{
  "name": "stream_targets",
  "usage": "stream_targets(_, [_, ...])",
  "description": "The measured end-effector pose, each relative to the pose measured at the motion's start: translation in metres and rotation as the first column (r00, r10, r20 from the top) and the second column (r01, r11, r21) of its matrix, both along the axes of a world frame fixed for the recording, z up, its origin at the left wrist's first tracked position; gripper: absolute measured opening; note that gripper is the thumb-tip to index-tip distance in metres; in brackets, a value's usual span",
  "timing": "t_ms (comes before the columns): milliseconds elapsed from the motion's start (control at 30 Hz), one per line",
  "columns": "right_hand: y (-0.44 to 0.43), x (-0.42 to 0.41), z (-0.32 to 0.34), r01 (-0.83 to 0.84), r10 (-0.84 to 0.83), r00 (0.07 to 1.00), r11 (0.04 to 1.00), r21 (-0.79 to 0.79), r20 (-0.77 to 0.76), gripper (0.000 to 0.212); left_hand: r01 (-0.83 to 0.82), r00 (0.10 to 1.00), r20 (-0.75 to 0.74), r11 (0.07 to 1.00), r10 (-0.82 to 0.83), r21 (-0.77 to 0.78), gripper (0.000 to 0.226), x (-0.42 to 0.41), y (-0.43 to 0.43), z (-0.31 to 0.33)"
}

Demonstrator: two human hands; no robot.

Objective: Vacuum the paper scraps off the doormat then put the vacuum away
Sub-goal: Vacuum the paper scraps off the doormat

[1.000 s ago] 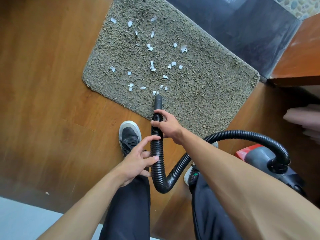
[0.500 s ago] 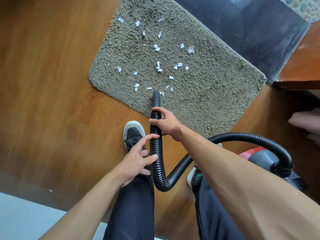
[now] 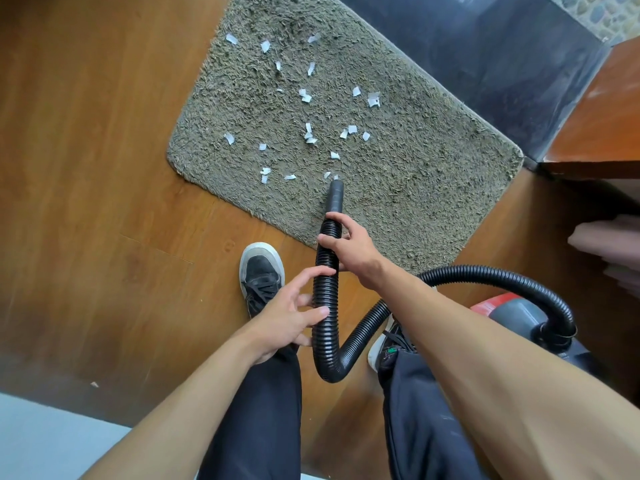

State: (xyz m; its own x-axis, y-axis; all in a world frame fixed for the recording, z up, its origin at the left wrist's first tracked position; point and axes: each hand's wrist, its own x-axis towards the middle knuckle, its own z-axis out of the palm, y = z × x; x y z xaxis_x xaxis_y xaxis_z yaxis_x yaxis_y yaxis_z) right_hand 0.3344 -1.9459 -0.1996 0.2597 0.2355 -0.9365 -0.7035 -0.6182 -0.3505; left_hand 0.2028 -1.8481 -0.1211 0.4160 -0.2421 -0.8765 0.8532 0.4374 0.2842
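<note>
Progress: early; most paper scraps (image 3: 308, 97) lie across the doormat (image 3: 415, 174), nozzle (image 3: 336, 194) at the nearest ones.
Left: clearing the mat, stowing the vacuum (image 3: 512, 310).
Hands: right hand (image 3: 349, 245) grips the hose (image 3: 323, 306); left hand (image 3: 294, 313) loosely open against it.
Writing: none legible.

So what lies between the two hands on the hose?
Only bare ribbed hose runs between the right hand above and left hand below, in the head view.
</note>
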Motion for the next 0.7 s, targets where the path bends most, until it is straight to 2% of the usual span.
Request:
stream_targets(433, [0.029, 0.005, -0.003, -0.003, 0.004, 0.999, 0.999, 0.036, -0.032, 0.046, -0.008, 1.000, 0.003, 1.000, 0.008, -0.022, 0.053, 0.001, 0.029, -0.005])
stream_targets(700, [0.019, 0.016, -0.001, -0.006, 0.007, 0.999, 1.000, 0.003, -0.031, 0.046, 0.032, 0.999, 0.003, 0.999, -0.032, -0.024, 0.053, 0.011, 0.021, -0.006])
